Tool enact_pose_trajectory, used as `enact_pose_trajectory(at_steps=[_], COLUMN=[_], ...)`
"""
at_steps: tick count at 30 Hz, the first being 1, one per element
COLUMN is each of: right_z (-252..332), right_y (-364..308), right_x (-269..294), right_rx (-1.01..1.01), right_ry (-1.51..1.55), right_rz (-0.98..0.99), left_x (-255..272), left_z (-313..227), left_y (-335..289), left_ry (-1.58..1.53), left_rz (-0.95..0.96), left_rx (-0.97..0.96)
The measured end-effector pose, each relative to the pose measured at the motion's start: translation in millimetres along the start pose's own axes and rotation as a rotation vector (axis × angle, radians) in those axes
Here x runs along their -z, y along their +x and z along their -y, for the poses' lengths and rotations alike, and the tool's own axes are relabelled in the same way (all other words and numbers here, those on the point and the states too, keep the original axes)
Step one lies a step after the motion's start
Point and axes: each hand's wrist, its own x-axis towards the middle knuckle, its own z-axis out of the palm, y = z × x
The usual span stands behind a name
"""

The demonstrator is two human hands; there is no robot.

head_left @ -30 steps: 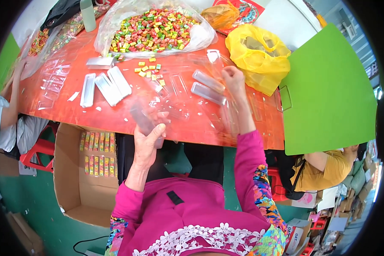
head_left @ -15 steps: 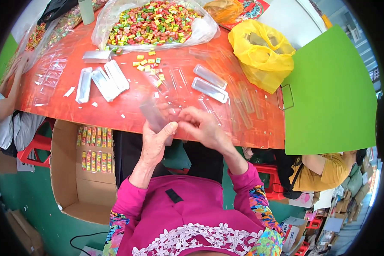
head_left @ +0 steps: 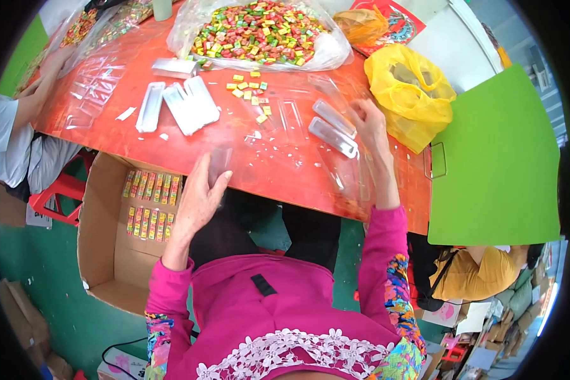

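My left hand (head_left: 197, 201) is closed on a narrow clear plastic tray (head_left: 220, 163), held at the near edge of the red table (head_left: 259, 171). Far to its right, my right hand (head_left: 372, 126) has its fingers loosely bent, with nothing visible in them. Those fingers are just beside two clear plastic trays (head_left: 333, 137) lying side by side. Several more trays (head_left: 193, 104) lie beyond my left hand. Small yellow wrapped candies (head_left: 247, 88) are scattered at the middle of the table, with white scraps nearer me.
A big clear bag of colourful candies (head_left: 259, 38) is at the back. Right of it stands a yellow plastic bag (head_left: 408, 95), then a green board (head_left: 497, 164). Below the table, a cardboard box (head_left: 126, 278) contains rows of filled packs. Other people sit at both sides.
My right hand has left the tray in my left hand and moved away to the far right, beside the two trays. The left hand still holds its tray. The whole view has shifted.
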Motion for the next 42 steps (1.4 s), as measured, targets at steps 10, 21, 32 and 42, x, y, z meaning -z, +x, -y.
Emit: enact_pose_trajectory(at_steps=[10,21,32,42], right_z=[34,29,161,2], right_y=[-75,-73,-125,-52], right_x=[0,-7,16,-27], right_rx=[0.086,0.062,0.222,0.161], right_ry=[-0.245,-0.160,0.438,-0.474], right_rz=[0.197,0.037,0.273,-0.114], left_x=[17,18,-81,-52], left_z=[7,-6,-44,-34], left_y=[42,49,5,-26], left_ry=[0.385,0.563,-1.194,-1.366], left_rz=[0.065,-0.265,0.154,0.070], left_rx=[-0.192,-0.536,0.242,0.399])
